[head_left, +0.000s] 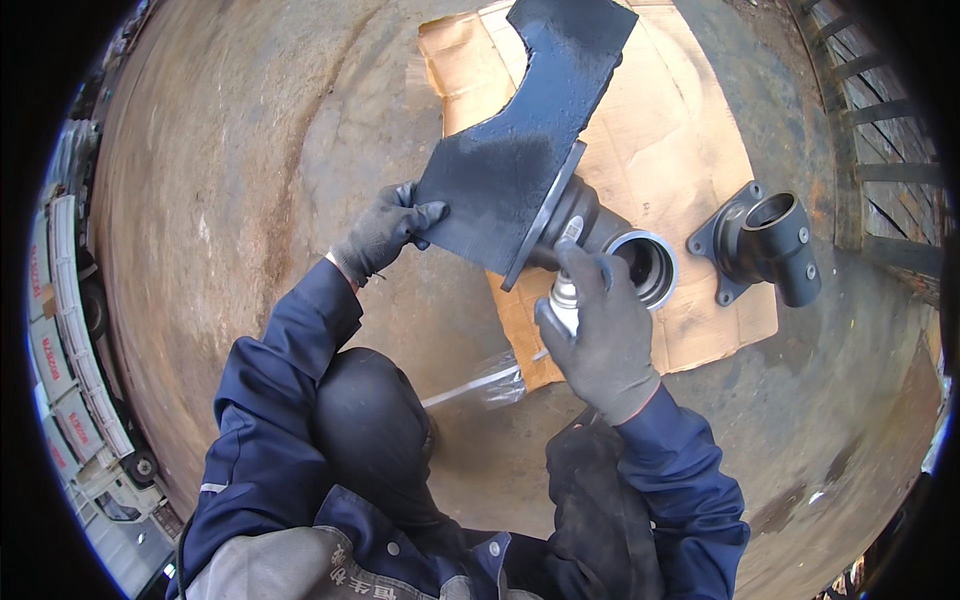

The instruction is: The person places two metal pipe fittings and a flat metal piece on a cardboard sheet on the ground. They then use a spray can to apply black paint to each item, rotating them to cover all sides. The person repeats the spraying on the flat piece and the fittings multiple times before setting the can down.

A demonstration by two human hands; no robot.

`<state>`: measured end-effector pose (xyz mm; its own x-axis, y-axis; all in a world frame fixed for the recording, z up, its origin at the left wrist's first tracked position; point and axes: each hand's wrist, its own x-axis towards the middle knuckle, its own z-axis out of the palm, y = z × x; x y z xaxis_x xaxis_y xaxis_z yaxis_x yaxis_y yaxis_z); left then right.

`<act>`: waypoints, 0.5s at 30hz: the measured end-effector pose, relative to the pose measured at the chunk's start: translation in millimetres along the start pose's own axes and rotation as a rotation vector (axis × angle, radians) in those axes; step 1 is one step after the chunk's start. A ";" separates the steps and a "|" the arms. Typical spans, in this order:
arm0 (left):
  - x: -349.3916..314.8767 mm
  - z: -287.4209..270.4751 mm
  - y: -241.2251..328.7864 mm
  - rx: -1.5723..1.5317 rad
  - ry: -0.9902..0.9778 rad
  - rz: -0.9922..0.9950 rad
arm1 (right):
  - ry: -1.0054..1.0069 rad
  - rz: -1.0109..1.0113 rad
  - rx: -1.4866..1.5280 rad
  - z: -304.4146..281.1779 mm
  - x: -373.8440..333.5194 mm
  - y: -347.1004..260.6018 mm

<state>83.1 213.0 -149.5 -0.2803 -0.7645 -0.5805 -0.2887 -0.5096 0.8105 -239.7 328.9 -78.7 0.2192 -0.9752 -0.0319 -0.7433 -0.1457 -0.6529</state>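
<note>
My gloved left hand point(390, 228) pinches the near left corner of a stiff, flat black sheet point(500, 190) with a curved cut-out. The sheet lies against the flange of a black metal pipe fitting point(595, 220), whose round open end has a bare silvery rim. Beside that end, my gloved right hand point(608, 335) is wrapped round a spray can point(565, 303), with the index finger at its top. Most of the can is hidden by the hand. A second black flanged pipe fitting point(770, 245) stands apart to the right.
A brown cardboard sheet point(690, 120) lies under the first fitting on the stained concrete floor point(230, 150). Clear plastic film and a white strip point(490, 382) lie near my knees. A metal railing point(880, 150) runs along the right; a white truck point(85, 370) stands far left.
</note>
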 end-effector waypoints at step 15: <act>-0.2 -0.3 -1.3 -0.021 -0.009 -0.014 | 0.232 -0.097 0.056 2.6 27.5 23.5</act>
<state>83.7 213.7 -150.4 -0.2848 -0.7537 -0.5923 -0.2732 -0.5285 0.8038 -249.5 299.2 -96.9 0.1321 -0.9703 0.2028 -0.6883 -0.2370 -0.6856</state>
